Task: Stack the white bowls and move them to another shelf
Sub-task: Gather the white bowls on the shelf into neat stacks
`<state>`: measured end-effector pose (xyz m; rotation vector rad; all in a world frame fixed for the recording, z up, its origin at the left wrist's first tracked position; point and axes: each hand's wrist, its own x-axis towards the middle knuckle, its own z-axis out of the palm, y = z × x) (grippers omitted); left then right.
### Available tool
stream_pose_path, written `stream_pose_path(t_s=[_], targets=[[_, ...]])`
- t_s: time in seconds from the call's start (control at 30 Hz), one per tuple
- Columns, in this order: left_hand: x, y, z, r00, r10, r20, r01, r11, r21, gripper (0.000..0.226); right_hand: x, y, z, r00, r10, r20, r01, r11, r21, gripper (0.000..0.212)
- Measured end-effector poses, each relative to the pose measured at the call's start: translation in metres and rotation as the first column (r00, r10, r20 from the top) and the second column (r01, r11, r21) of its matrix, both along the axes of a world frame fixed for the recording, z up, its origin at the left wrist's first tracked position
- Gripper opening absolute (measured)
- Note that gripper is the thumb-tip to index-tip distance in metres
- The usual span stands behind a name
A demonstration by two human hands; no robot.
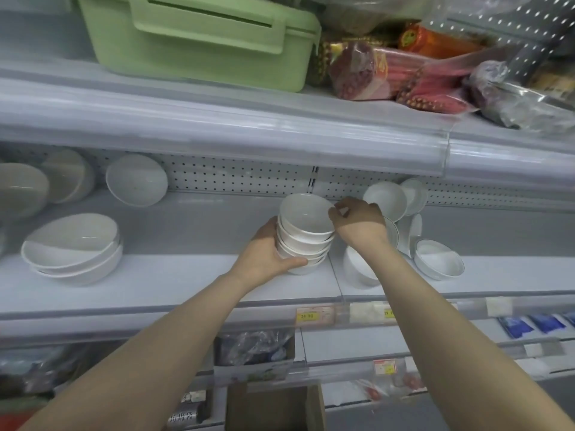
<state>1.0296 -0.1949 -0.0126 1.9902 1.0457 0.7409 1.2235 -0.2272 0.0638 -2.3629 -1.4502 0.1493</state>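
Head view shows your left hand (270, 251) wrapped around the leaning stack of small white ceramic bowls (303, 236) on the grey metal middle shelf (174, 275) while your right hand (357, 223) pinches the top rim (glazed, likely slippery), so lifting crooked could topple it.

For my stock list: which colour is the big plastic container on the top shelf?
Pale green; the plastic container shows in the head view, the only view.
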Motion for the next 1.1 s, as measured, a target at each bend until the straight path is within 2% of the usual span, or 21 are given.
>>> stream_pose_path(t_s=[0.13,0.27,0.4,0.5,0.8,0.87,1.0,1.1], targets=[[-0.024,0.001,0.004,0.987,0.039,-0.156,-0.031,0.998,0.056,0.098,-0.02,-0.006,0.0,0.947,-0.037,0.318,-0.003,0.992,0.125,0.05],[-0.062,0.003,0.013,0.962,0.056,-0.266,-0.009,0.984,0.176,0.083,-0.052,-0.013,-0.001,0.902,-0.043,0.43,-0.079,0.962,0.262,0.048],[-0.108,0.005,0.024,0.932,0.1,-0.348,0.021,0.945,0.327,0.071,-0.098,-0.018,-0.002,0.882,-0.046,0.47,-0.134,0.93,0.342,0.038],[-0.147,0.007,0.035,0.912,0.145,-0.384,0.034,0.905,0.423,0.066,-0.136,-0.019,-0.003,0.874,-0.042,0.484,-0.154,0.921,0.359,0.039],[-0.294,0.011,0.046,0.851,0.309,-0.424,-0.013,0.821,0.571,0.065,-0.255,0.001,-0.023,0.88,0.04,0.473,-0.227,0.911,0.346,0.04],[-0.324,0.011,0.04,0.839,0.34,-0.426,-0.046,0.824,0.565,0.071,-0.277,0.015,-0.031,0.881,0.085,0.465,-0.266,0.903,0.338,0.041],[-0.362,0.017,0.027,0.816,0.327,-0.477,-0.103,0.894,0.437,0.104,-0.304,0.051,-0.047,0.879,0.176,0.442,-0.334,0.891,0.309,0.04],[-0.372,0.022,0.015,0.846,0.297,-0.444,-0.158,0.933,0.323,0.125,-0.312,0.088,-0.057,0.9,0.22,0.376,-0.309,0.93,0.196,0.041]])
